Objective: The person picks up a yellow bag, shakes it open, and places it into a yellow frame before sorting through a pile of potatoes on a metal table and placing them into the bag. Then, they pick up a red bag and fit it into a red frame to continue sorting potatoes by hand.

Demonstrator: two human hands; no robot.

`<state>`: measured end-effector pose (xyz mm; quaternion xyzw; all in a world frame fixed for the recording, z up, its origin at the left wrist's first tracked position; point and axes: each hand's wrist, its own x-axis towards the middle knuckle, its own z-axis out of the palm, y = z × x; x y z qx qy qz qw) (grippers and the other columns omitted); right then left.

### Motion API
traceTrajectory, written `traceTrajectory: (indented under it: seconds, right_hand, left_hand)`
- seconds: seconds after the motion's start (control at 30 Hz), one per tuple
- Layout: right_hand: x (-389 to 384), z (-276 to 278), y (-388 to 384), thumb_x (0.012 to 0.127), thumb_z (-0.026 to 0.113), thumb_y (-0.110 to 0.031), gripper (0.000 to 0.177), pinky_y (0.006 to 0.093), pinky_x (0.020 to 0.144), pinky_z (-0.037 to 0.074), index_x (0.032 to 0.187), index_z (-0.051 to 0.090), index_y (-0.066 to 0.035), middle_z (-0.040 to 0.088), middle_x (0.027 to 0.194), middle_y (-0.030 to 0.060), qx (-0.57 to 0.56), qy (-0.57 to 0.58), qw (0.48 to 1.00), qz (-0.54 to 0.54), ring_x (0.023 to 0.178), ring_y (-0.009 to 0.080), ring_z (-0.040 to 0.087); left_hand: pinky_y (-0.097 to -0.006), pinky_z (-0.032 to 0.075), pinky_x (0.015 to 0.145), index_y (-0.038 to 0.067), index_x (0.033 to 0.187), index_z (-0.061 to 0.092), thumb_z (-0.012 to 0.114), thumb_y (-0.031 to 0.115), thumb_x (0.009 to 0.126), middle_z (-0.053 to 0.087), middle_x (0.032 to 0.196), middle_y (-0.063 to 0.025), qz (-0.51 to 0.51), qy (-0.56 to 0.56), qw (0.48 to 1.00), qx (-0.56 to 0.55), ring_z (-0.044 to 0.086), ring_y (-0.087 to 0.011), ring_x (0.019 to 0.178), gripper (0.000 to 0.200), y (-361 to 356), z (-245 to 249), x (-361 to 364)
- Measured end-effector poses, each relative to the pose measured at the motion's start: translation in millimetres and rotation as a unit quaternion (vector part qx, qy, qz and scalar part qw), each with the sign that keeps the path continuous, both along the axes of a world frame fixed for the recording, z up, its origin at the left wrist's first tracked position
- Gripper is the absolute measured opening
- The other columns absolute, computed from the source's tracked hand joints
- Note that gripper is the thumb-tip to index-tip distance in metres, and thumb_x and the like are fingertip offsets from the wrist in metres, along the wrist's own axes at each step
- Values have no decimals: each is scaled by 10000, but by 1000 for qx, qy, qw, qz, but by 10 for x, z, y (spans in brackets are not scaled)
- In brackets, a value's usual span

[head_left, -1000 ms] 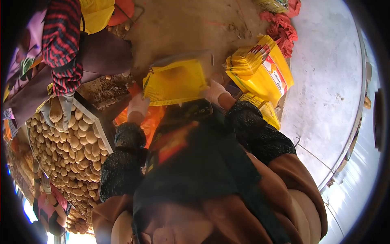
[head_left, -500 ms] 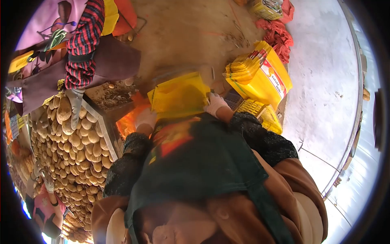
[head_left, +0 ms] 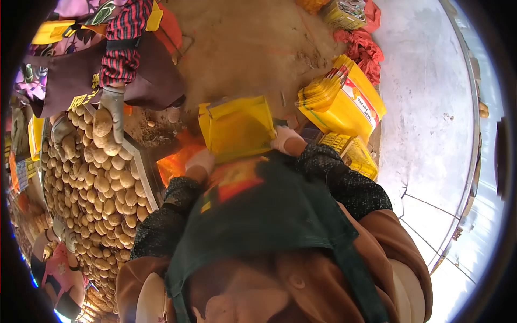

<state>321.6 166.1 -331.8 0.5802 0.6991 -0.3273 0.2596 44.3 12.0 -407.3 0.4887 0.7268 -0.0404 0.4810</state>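
A yellow mesh bag (head_left: 237, 127) is spread between my two gloved hands, in front of my dark green apron (head_left: 258, 204). My left hand (head_left: 201, 161) is closed at the bag's left edge, with its fingers partly hidden. At the bag's right edge, my right hand (head_left: 284, 140) grips the material with its fingers bent round it. Orange material (head_left: 176, 160) lies just left of my left hand. Right of my right hand are a stack of yellow potato bags (head_left: 344, 102) and a yellow crate (head_left: 353, 153).
Many potatoes (head_left: 105, 188) fill a metal-edged table (head_left: 141, 167) at the left. A co-worker's gloved hands (head_left: 113, 110) are over them, under a striped sleeve. Another person (head_left: 62, 269) is at lower left. Red sacks (head_left: 366, 54) and a box (head_left: 344, 14) are at upper right.
The yellow bag now looks squarer and more spread between my hands. The co-worker's hand has moved up, with potatoes at its fingers, and a second gloved hand now shows beside it.
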Motion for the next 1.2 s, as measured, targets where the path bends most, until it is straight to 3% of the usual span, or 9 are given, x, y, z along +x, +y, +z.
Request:
traceTrajectory:
  seconds: [0.27, 0.53, 0.73, 0.8, 0.87, 0.97, 1.1, 1.17, 1.2]
  right_hand:
    - [-54, -253, 64, 835, 638, -355, 515, 411, 981, 471, 1235, 594, -33, 626, 1247, 207, 24, -27, 999, 9, 1159, 360, 591]
    - [79, 15, 4, 863, 676, -357, 583, 359, 922, 479, 1310, 528, -14, 641, 1206, 188, 87, 290, 916, -262, 1069, 309, 632]
    - [437, 120, -90, 882, 674, -265, 470, 334, 917, 484, 1259, 566, -5, 675, 1108, 162, 194, 224, 951, -84, 1034, 265, 637]
    - [398, 188, -73, 891, 654, -252, 430, 343, 925, 484, 1232, 591, 2, 676, 1112, 181, 157, 229, 949, -149, 1056, 275, 638]
    - [393, 239, -101, 899, 635, -213, 400, 350, 920, 489, 1228, 598, 12, 677, 1140, 184, 168, 230, 955, -77, 1073, 269, 644]
    - [489, -85, -56, 928, 630, -206, 331, 280, 687, 477, 1165, 619, 24, 681, 988, 103, 134, 289, 943, -91, 802, 138, 601]
    - [510, -238, -52, 930, 628, -237, 272, 281, 554, 432, 1002, 657, 23, 638, 748, 54, 106, 254, 960, 46, 605, 108, 538]
    - [447, -81, -120, 898, 627, -248, 332, 349, 712, 489, 1055, 656, 43, 676, 850, 169, 24, 231, 969, 78, 755, 256, 629]
    - [374, 45, -168, 882, 627, -253, 367, 383, 792, 518, 1081, 656, 54, 695, 901, 227, -12, 217, 972, 93, 829, 330, 675]
  left_hand:
    - [-477, 437, 950, 45, 1200, 618, 410, 404, 982, 630, 1205, -229, 51, -82, 992, 87, 562, -415, 1156, 469, 139, -560, 38]
    - [-469, 444, 943, 41, 1181, 618, 470, 374, 976, 632, 1136, -241, 87, -88, 989, 85, 571, -420, 1087, 419, 245, 219, -179]
    - [-434, 482, 942, 48, 1158, 625, 480, 230, 968, 599, 1173, -204, 47, -109, 966, 228, 589, -375, 1081, 300, -417, 411, -321]
    - [-444, 490, 926, 67, 1142, 635, 490, 213, 947, 614, 1133, -199, -156, 2, 932, 327, 597, -367, 1059, 283, -587, 1088, -272]
    - [-429, 505, 883, 85, 1133, 638, 529, 165, 938, 638, 1095, -157, -73, 9, 962, 262, 611, -357, 1029, 238, -860, 647, -190]
    - [-422, 521, 863, 110, 1113, 628, 529, 118, 887, 614, 1078, -135, 129, -82, 969, 194, 607, -338, 1014, 247, -1124, 1175, -17]
    - [-408, 529, 824, 102, 1018, 633, 569, 141, 840, 616, 1033, -128, 178, 4, 942, 284, 621, -342, 963, 193, -1767, 553, 422]
    - [-406, 533, 809, 97, 984, 627, 582, 147, 822, 611, 1023, -125, 236, 18, 925, 296, 625, -344, 946, 175, -1986, 627, 703]
    - [-483, 480, 882, 49, 1003, 667, 524, 342, 944, 660, 1014, -200, 310, -35, 916, 253, 607, -405, 984, 331, -2051, 929, 725]
